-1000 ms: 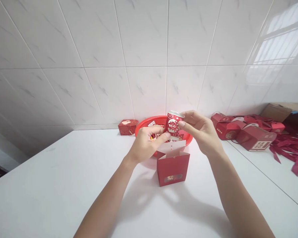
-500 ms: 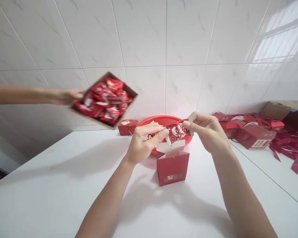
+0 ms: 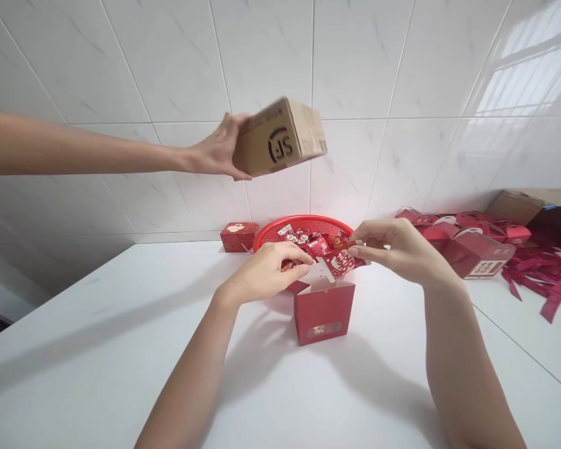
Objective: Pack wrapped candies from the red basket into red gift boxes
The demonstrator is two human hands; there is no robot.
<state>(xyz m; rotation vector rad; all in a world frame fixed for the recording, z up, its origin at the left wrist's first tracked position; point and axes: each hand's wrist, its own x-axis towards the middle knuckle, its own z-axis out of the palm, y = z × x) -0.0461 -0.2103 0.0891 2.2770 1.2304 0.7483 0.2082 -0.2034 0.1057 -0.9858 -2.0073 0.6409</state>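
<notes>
Tiled wall: white tiles (image 3: 191, 62) with grey veining and straight joints filled the upper half of the frame; a barred-window reflection (image 3: 533, 68) shone at upper right.
Tabletop: the smooth white table (image 3: 98, 386) met the wall behind and spread across the lower half. A long arm shadow crossed it at left, softer shadows lay at bottom centre, and a thin seam (image 3: 518, 337) slanted through lower right.
Gift-box pile: red handled boxes (image 3: 477, 249) lay heaped at middle right, near a brown cardboard box (image 3: 518, 206) at the right edge.
Sieve basket: a red plastic basket (image 3: 303, 219) with wrapped sweets sat at centre.
SF carton: a co-worker's hand (image 3: 222, 149), reaching in from the left, gripped a tilted carton (image 3: 278, 140) above the basket.
Ribbons: dark red strips (image 3: 540, 268) lay tangled at far right.
Windowed gift box: it (image 3: 325, 315) stood upright and open-topped, just below centre.
Left hand: it (image 3: 262, 268) hovered by the flap, fingers loosely curled around nothing visible; contact with the flap could not be told.
Right hand: its thumb and fingers (image 3: 399, 249) pinched the packet's right end.
Small red box: it (image 3: 239, 237) rested left of the basket.
Red packet: this wrapper (image 3: 346, 263) with white lettering hung tilted at the gift box's mouth.
</notes>
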